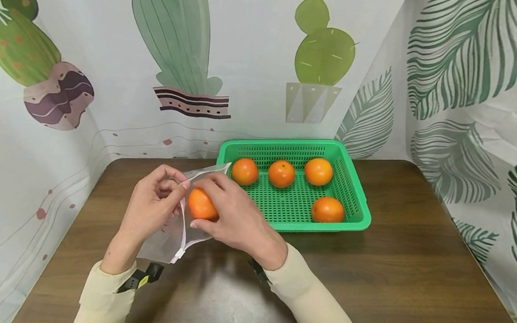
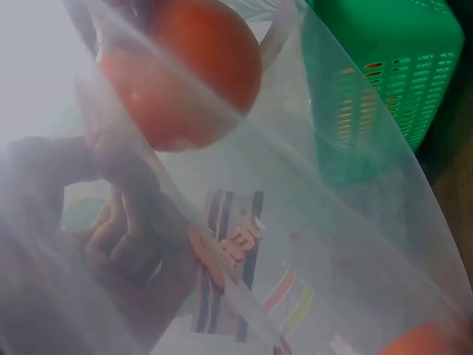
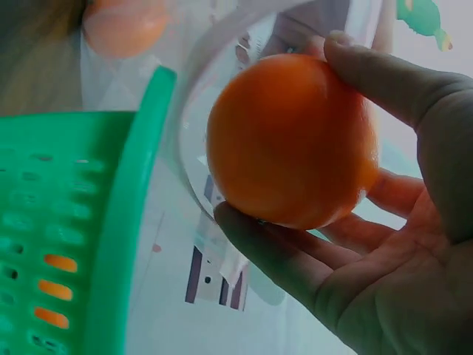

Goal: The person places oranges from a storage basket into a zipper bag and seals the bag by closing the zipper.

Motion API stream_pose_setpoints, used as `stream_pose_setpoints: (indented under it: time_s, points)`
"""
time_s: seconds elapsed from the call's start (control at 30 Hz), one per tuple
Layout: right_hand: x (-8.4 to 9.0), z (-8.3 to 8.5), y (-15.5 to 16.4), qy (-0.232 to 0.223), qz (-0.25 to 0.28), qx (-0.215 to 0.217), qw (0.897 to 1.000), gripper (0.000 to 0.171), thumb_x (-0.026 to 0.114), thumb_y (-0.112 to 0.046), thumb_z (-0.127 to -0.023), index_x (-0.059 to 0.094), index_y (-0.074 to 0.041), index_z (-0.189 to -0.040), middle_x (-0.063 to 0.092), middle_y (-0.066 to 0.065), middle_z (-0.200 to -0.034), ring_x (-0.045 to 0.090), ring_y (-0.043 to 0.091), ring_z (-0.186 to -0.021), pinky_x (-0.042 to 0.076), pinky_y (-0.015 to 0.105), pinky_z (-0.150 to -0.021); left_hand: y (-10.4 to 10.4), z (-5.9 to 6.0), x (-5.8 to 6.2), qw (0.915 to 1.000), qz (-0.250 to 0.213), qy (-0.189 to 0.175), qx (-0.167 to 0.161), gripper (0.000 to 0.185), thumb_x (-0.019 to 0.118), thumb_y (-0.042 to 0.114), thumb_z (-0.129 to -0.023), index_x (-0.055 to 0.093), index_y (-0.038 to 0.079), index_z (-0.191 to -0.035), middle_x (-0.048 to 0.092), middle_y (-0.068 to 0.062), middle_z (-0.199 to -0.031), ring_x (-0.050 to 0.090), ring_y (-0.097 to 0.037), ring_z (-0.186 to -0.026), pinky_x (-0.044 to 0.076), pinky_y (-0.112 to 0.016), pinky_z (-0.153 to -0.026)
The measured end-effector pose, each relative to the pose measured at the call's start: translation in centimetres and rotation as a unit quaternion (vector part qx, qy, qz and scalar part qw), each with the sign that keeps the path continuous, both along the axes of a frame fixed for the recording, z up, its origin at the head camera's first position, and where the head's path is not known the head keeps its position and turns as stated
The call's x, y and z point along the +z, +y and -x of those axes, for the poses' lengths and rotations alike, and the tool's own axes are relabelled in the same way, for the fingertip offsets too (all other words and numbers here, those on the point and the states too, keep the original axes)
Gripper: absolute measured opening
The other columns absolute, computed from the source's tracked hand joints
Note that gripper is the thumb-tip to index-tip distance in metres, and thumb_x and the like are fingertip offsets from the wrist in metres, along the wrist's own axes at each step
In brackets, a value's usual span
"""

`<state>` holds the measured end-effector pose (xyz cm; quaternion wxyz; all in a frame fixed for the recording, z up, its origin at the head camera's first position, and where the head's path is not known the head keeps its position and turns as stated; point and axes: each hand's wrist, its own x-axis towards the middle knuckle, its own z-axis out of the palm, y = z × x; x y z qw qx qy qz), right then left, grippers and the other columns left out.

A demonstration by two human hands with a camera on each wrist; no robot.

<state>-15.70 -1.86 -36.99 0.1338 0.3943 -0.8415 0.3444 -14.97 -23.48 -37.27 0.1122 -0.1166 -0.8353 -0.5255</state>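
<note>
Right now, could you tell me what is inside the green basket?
Four oranges lie in the green basket: three in a row at the back, one nearer the front. The right hand covers its near-left corner.

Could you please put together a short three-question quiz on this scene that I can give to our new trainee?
1. True or false: the right hand grips a round orange fruit at the mouth of the clear plastic zip bag.
2. How many orange fruits lie in the green perforated plastic basket?
3. What does the left hand pinch: (a) the basket's rim, (b) the bag's opening edge, (c) a fruit?

Key: 1 true; 2 four; 3 b.
</note>
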Motion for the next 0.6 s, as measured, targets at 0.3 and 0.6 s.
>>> stream_pose_setpoints:
  time_s: [0.3,0.6]
  points:
    - [-0.9,0.1,-0.9,0.021,-0.007,-0.003,1.0,0.064,0.096,-0.024,-0.079,0.063,-0.01,-0.133,0.061,0.006,-0.131,0.063,0.019,-0.111,0.054,0.031,-0.097,-0.1,0.0,0.1,1.0,-0.001,0.007,-0.003,0.014,0.073,0.013,-0.102,0.064,0.007,-0.11,0.064,-0.005,-0.067,0.058,-0.021,-0.049,0.044,-0.027,-0.04]
    - [-1.8,0.4,-1.5,0.043,-0.012,-0.008,0.999,0.064,0.096,-0.026,-0.08,0.062,-0.009,-0.132,0.06,0.008,-0.127,0.062,0.02,-0.106,0.053,0.032,-0.096,0.0,-0.1,0.2,0.9999,0.002,0.009,-0.008,0.013,0.073,0.014,-0.102,0.064,0.008,-0.109,0.064,-0.006,-0.067,0.057,-0.025,-0.049,0.043,-0.027,-0.039]
